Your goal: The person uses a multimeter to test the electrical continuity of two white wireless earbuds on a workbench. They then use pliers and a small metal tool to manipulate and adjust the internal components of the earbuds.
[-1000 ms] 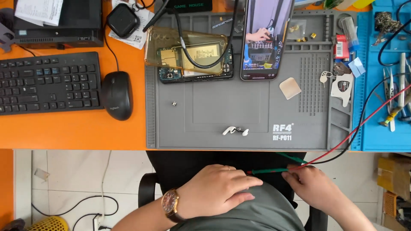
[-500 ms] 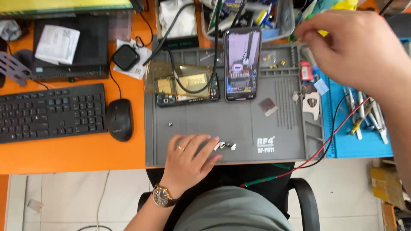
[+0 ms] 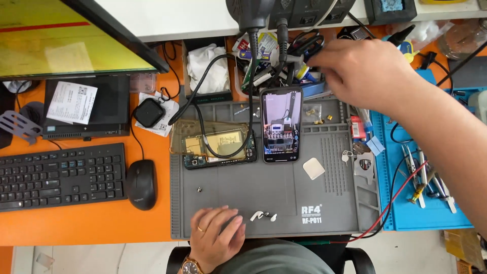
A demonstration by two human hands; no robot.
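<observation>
My left hand (image 3: 215,234) rests flat on the near edge of the grey work mat (image 3: 284,195), fingers together, holding nothing, just left of small white parts (image 3: 263,216). My right hand (image 3: 362,73) reaches far across to the cluttered tool holder (image 3: 284,63) behind the mat; its fingertips are among the tools and I cannot tell what they touch. A lit smartphone (image 3: 280,125) lies upright on the mat. Next to it sits an opened phone (image 3: 215,144) with a black cable looped over it.
A black keyboard (image 3: 61,175) and mouse (image 3: 141,183) lie on the orange desk at left, under a monitor (image 3: 66,40). A blue mat (image 3: 426,187) with tweezers and screwdrivers is at right. A red wire (image 3: 393,200) crosses the mat's right corner.
The view has tilted up toward the back of the desk. My right hand has moved left and farther back to the tool holder. My left hand stays on the mat's near edge.
</observation>
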